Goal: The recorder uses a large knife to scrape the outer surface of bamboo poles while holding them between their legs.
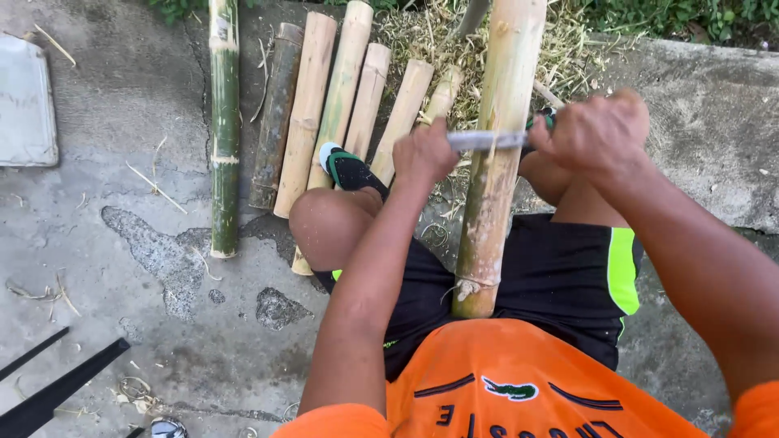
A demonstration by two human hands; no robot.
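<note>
Orange shirt fabric (519,389) and black shorts with a green stripe (568,276) fill the near edge, and against the lap rests the near end of a thick bamboo pole (497,162), which slopes away toward the far side between the person's knees. Across it, about midway along the visible length, lies a flat metal blade (487,140) held crosswise at both ends: the left hand (423,152) has its fingers curled tight over the blade's left end, and the right hand (598,130) is closed in a fist round the green-and-black handle (542,122) on the right. Pole skin reads pale and scraped along most of the visible length — a judgement from colour alone — with frayed fibre at the near end, so the shaving appears well advanced on this face; the far sides cannot be seen. Left of the pole, a foot in a dark sandal (350,170) rests on a row of pale stripped bamboo lengths (341,105) lying side by side on the concrete floor (122,243). Further left lies a single green bamboo stalk (224,130), unstripped. Loose shavings (438,49) heap at the far end of the row — beside the pole. A grey slab (24,101) sits at the far left edge.
</note>
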